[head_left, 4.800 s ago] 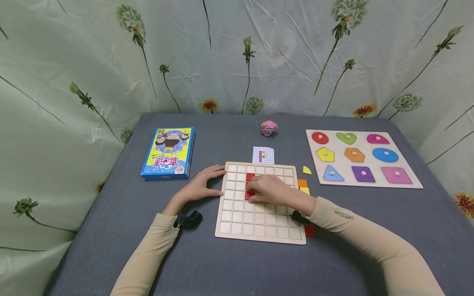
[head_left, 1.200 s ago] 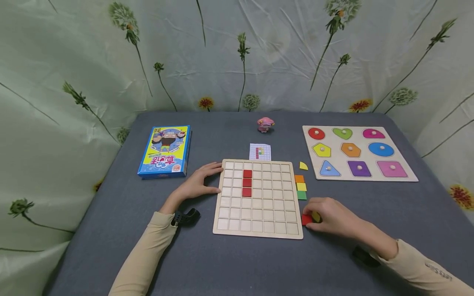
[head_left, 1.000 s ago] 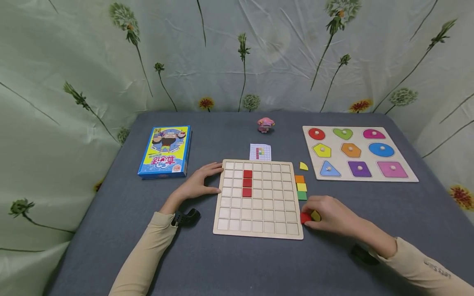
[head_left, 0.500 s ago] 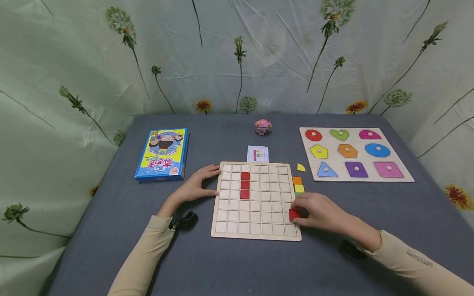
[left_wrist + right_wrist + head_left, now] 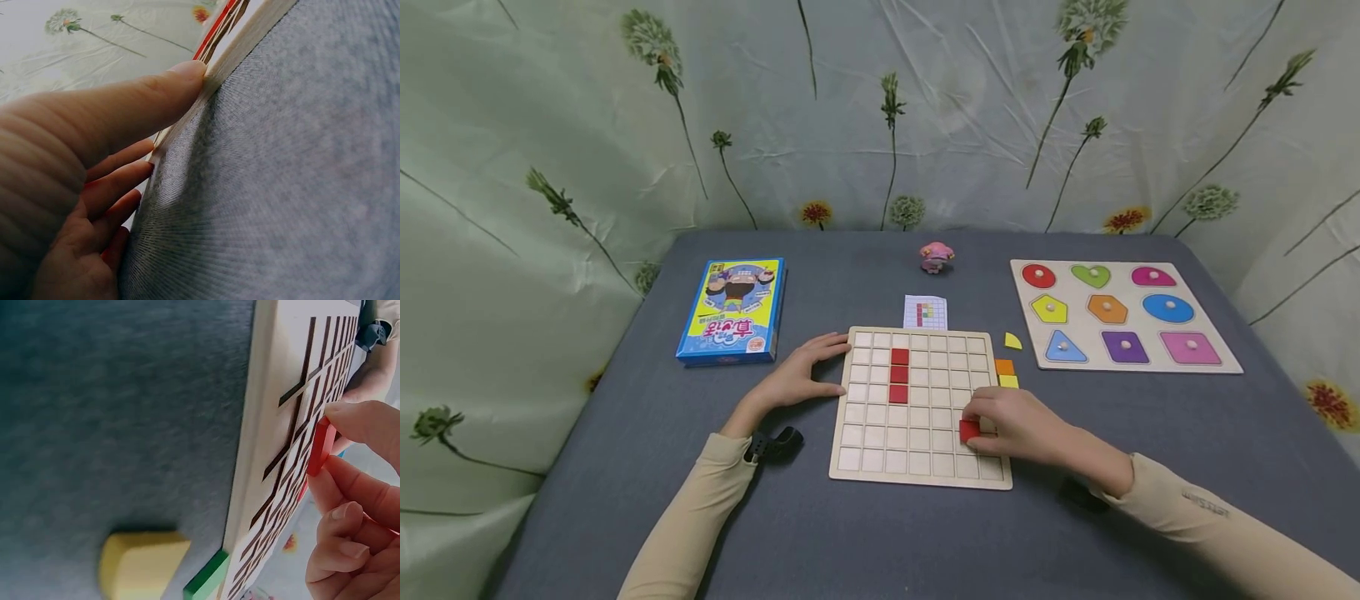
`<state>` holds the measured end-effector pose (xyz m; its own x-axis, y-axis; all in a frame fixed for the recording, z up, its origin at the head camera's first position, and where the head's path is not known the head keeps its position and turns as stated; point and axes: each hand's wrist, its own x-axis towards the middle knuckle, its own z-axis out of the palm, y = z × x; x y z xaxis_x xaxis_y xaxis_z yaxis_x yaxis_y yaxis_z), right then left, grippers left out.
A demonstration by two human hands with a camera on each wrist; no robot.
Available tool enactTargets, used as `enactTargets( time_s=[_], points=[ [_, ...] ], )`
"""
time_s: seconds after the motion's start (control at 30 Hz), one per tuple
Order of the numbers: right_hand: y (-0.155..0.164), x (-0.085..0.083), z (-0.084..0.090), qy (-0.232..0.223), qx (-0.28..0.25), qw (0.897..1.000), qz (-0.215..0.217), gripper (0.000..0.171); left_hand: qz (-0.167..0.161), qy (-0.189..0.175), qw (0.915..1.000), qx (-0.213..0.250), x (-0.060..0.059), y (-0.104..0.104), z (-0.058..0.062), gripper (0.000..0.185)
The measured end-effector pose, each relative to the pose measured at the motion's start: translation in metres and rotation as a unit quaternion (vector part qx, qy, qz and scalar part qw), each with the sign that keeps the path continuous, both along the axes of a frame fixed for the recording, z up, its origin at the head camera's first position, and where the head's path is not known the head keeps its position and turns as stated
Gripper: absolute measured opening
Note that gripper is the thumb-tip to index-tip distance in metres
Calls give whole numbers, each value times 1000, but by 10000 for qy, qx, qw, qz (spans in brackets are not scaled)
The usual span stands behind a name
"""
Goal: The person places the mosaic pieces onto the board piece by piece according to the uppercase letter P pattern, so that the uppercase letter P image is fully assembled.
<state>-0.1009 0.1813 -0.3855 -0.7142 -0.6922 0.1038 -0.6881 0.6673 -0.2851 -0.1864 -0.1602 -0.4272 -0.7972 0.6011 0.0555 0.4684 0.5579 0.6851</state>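
Note:
My right hand (image 5: pixel 1022 425) pinches a red square tile (image 5: pixel 969 430) between thumb and fingers, over the right part of the wooden grid board (image 5: pixel 921 462). In the right wrist view this red tile (image 5: pixel 321 447) is tilted on edge, close over the cells. Three red tiles (image 5: pixel 898 375) sit one below another in the grid's third column from the left. At the board's left edge, my left hand (image 5: pixel 793 375) rests with fingers spread, thumb tip and fingertips touching the rim. The left wrist view shows the thumb (image 5: pixel 150 100) against that wooden edge.
Right of the board lie an orange tile (image 5: pixel 1004 367), a yellow tile (image 5: pixel 1008 381), a green tile (image 5: pixel 207 575) and a yellow piece (image 5: pixel 142 562). A pattern card (image 5: pixel 926 312) touches the far edge. Behind are a pink figurine (image 5: pixel 936 257), blue-yellow box (image 5: pixel 730 310) and shape puzzle (image 5: pixel 1126 317).
The third red tile has been left in its column. My right hand went to the right side, picked up another red tile and carried it left over the board. The left hand stayed put.

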Motion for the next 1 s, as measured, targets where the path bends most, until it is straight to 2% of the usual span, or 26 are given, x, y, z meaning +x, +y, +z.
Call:
enactTargets(
  time_s=[0.2, 0.73, 1.0],
  points=[
    [-13, -4, 4, -127, 40, 9999, -30, 21, -4, -37, 10000, -2, 0, 1, 1, 69],
    [-36, -17, 1, 282, -173, 9992, 239, 14, 7, 17, 10000, -16, -2, -1, -2, 69],
    [-46, -22, 3, 261, -43, 9994, 206, 15, 13, 21, 10000, 39, -2, 0, -3, 69]
  ],
)
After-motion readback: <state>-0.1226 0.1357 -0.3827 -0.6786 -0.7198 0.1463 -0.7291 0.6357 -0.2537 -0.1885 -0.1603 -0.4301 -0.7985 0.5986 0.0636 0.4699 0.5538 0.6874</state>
